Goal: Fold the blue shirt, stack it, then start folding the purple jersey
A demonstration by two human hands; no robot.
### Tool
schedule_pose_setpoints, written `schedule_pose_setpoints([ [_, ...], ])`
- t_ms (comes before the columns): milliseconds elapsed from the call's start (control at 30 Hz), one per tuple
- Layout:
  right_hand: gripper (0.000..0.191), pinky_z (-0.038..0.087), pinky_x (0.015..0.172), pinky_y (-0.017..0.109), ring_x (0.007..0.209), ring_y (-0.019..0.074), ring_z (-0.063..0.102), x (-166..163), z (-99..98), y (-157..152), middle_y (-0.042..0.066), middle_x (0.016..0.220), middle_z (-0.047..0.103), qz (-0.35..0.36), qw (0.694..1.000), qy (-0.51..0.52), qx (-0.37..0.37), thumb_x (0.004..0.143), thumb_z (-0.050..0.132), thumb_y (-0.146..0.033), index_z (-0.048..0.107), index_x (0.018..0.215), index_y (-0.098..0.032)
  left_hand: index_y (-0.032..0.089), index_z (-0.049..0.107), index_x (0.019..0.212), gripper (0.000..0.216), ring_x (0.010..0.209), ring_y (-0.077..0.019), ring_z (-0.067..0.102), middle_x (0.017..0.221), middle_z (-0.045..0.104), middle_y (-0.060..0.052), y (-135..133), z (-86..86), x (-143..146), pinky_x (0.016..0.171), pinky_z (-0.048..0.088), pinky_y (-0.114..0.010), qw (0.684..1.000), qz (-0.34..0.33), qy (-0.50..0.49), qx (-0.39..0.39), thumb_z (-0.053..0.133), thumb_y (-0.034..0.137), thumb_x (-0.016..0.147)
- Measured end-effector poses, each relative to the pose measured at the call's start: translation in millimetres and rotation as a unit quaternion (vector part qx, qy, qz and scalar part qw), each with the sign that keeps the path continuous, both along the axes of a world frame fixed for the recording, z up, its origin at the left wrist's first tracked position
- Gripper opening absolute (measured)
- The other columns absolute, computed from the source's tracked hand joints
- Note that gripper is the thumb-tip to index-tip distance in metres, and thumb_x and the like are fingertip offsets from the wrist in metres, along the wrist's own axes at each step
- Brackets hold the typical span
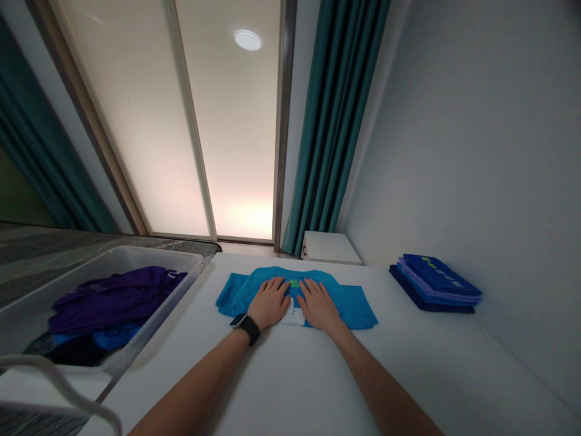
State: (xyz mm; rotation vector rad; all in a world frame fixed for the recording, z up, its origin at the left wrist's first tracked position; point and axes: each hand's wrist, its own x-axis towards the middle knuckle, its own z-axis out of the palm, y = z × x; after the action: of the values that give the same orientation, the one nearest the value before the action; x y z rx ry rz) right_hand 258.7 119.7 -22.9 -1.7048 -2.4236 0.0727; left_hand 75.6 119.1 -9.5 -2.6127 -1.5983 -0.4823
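Note:
A bright blue T-shirt (354, 303) lies on the white table (290, 375), its lower part folded under or up so that it forms a wide, short shape with both sleeves out to the sides. Green lettering and a white print show at its middle. My left hand (270, 301), with a black watch at the wrist, rests flat on the shirt left of the print. On the other side of the print my right hand (320, 304) lies flat too, fingers stretched forward. Neither hand grips the cloth.
A stack of folded blue and purple clothes (433, 281) sits at the table's right, near the wall. To the left, a clear plastic bin (181, 257) holds crumpled purple, blue and dark garments (118, 297). A grey cable (63, 381) curves at lower left. Beyond the table stands a white cabinet (331, 247).

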Motion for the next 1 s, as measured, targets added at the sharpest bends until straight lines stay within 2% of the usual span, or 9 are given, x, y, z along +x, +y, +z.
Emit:
schedule_pose_setpoints([
  [267,0.061,0.011,0.118,0.047,0.146,0.0252,0.02,1.6,1.5,-26.2,0.012,0.157,0.026,-0.008,1.0,-0.014,-0.018,0.099,0.022,-0.044,0.03,0.15,-0.011,0.021,0.046,0.14,0.046,0.139,-0.0244,0.036,0.149,0.043,-0.009,-29.6,-4.1,3.6,0.113,0.029,-0.045,1.0,0.011,0.005,-0.006,0.037,0.034,0.097],
  [700,0.058,0.015,0.118,0.046,0.144,0.025,0.024,16.2,4.2,-62.8,0.011,0.155,0.031,0.017,1.0,-0.018,0.01,0.1,0.023,-0.042,0.035,0.149,-0.014,0.019,0.042,0.144,0.051,0.141,-0.0278,0.032,0.152,0.038,-0.011,-70.4,-8.8,9.6,0.114,0.027,-0.05,1.0,-0.001,-0.009,-0.02,0.038,0.039,0.097],
  [1000,0.058,0.015,0.118,0.047,0.145,0.0249,0.023,19.2,0.3,-63.5,0.009,0.156,0.029,0.01,1.0,-0.018,0.005,0.099,0.026,-0.043,0.033,0.15,-0.015,0.019,0.039,0.146,0.053,0.141,-0.0271,0.033,0.152,0.039,-0.011,-76.0,-1.9,4.8,0.114,0.028,-0.047,0.999,-0.022,-0.016,-0.025,0.039,0.04,0.097],
])
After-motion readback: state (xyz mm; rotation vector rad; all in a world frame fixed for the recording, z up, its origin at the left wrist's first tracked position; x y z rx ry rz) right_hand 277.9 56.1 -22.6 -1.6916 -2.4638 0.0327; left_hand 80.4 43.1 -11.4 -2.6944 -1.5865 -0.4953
